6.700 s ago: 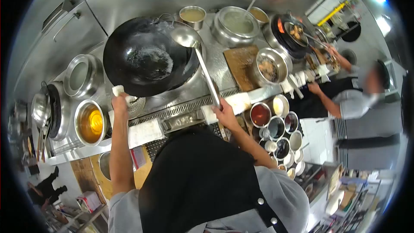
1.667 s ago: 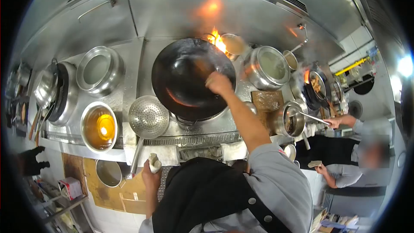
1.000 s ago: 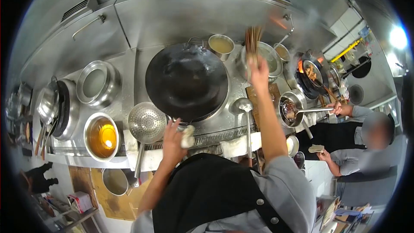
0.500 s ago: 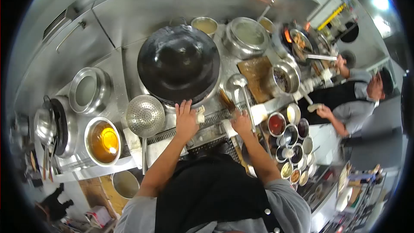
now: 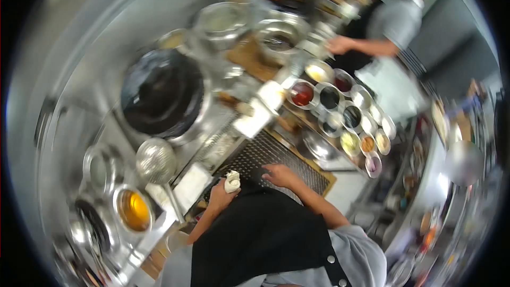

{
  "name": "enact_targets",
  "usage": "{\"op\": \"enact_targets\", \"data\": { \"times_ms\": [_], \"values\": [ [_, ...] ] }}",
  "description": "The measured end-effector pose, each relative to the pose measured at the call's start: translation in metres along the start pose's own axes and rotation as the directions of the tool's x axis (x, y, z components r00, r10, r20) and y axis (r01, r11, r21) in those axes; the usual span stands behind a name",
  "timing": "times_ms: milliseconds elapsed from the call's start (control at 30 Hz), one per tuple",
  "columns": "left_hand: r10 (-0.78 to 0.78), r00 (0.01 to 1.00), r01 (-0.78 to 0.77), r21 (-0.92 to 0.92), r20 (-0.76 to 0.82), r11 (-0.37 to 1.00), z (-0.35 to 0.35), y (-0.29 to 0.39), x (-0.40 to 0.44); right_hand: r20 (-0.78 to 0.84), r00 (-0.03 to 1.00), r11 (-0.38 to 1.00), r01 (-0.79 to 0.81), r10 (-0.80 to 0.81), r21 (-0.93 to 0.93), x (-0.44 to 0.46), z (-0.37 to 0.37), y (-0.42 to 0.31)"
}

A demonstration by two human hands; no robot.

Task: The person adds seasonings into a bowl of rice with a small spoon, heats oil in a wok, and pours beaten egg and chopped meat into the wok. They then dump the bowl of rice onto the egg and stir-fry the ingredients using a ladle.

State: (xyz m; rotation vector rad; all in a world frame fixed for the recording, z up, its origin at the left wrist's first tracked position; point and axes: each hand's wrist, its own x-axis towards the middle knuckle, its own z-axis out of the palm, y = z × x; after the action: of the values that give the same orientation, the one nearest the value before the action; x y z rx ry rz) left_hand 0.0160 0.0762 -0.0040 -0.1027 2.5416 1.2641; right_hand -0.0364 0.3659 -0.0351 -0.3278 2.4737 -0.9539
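Drawn back from the round black metal wok (image 5: pixel 162 93) since earlier: left hand (image 5: pixel 219 198), fingers clenched round a bunched white cloth (image 5: pixel 232 182) beside the black apron (image 5: pixel 255 234); likely light, soft, best gripped mid-bundle. Right hand (image 5: pixel 280 175): fingers released, above perforated dark metal grating (image 5: pixel 260 154).

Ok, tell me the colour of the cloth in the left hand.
The cloth is off-white; it shows best in the head view.

Motion blur is smearing the strainer (image 5: pixel 155 159) and the wok (image 5: pixel 164 93), while fisheye distortion is curving the scene into black corners. Whitish light is falling brightly throughout (a small spot is glaring at upper right), and highlights are glinting off the amber liquid (image 5: pixel 136 210).
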Motion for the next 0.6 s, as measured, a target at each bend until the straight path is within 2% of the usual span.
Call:
{"op": "enact_targets", "data": {
  "times_ms": [33, 67, 133, 200, 233, 267, 333, 367, 467, 500, 600],
  "values": [
    [0.059, 0.998, -0.060, 0.039, 0.024, 0.997, 0.015, -0.001, 0.000, 0.085, 0.993, 0.995, -0.072, 0.078, -0.069, -0.020, 0.011, 0.031],
    [0.150, 0.986, -0.156, 0.097, 0.068, 0.983, 0.017, 0.026, -0.003, 0.088, 0.984, 0.985, -0.144, 0.153, -0.094, -0.044, 0.023, 0.061],
    [0.267, 0.955, -0.272, 0.022, 0.129, 0.962, 0.042, 0.037, -0.003, 0.097, 0.947, 0.948, -0.294, 0.307, -0.126, -0.104, 0.042, 0.114],
    [0.523, 0.847, -0.530, 0.083, 0.092, 0.844, 0.061, 0.071, -0.010, 0.001, 0.913, 0.913, -0.407, 0.407, 0.003, -0.182, 0.041, 0.148],
    [0.504, 0.852, -0.509, -0.003, 0.143, 0.861, 0.100, 0.090, -0.024, -0.102, 0.810, 0.815, -0.563, 0.577, 0.136, -0.268, 0.052, 0.176],
    [0.427, 0.897, -0.424, -0.054, 0.116, 0.904, 0.109, 0.088, -0.032, -0.146, 0.728, 0.740, -0.638, 0.670, 0.214, -0.309, 0.054, 0.193],
    [0.346, 0.893, -0.372, 0.037, 0.287, 0.928, 0.140, 0.090, -0.039, -0.347, 0.555, 0.653, -0.678, 0.756, 0.338, -0.399, 0.066, 0.199],
    [0.357, 0.855, -0.380, -0.013, 0.377, 0.925, 0.157, 0.102, -0.051, -0.380, 0.451, 0.586, -0.690, 0.807, 0.425, -0.443, 0.074, 0.201],
    [0.465, 0.732, -0.563, 0.058, 0.498, 0.824, 0.208, 0.136, -0.091, -0.435, 0.185, 0.438, -0.667, 0.881, 0.603, -0.547, 0.106, 0.197],
    [0.528, 0.675, -0.619, 0.006, 0.516, 0.785, 0.227, 0.140, -0.095, -0.450, 0.111, 0.406, -0.656, 0.886, 0.637, -0.577, 0.121, 0.196],
    [0.507, 0.594, -0.699, 0.090, 0.625, 0.709, 0.281, 0.160, -0.111, -0.461, -0.123, 0.330, -0.542, 0.879, 0.773, -0.650, 0.152, 0.180]
  ]
}}
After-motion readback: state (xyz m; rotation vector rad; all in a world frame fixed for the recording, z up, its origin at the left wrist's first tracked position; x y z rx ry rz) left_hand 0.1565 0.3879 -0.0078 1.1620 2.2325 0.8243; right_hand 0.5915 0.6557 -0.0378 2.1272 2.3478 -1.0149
